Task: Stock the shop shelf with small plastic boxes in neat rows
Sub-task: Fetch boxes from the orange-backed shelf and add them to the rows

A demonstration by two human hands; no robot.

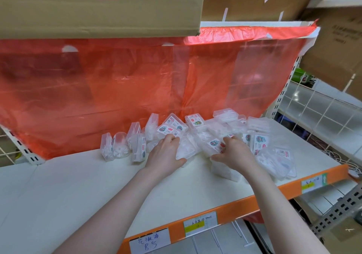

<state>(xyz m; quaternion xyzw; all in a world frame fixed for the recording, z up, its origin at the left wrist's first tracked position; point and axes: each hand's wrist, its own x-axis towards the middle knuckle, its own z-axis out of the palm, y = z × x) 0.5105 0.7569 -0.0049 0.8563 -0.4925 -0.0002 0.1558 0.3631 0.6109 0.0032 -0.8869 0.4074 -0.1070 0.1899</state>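
Note:
Several small clear plastic boxes (197, 123) with white contents and colourful labels lie in a loose heap at the back right of the white shelf (78, 185). A few boxes (106, 146) stand on edge in a short row at the heap's left. My left hand (166, 153) grips one clear box (184, 151) at the front of the heap, fingers curled over its top. My right hand (233, 152) grips a labelled box (214, 146) beside it, thumb along its near side.
A red plastic sheet (117, 89) hangs behind the shelf. Cardboard cartons (98, 6) sit on the shelf above. The orange front edge (235, 204) carries price labels (149, 241). A white wire grid (323, 112) stands to the right.

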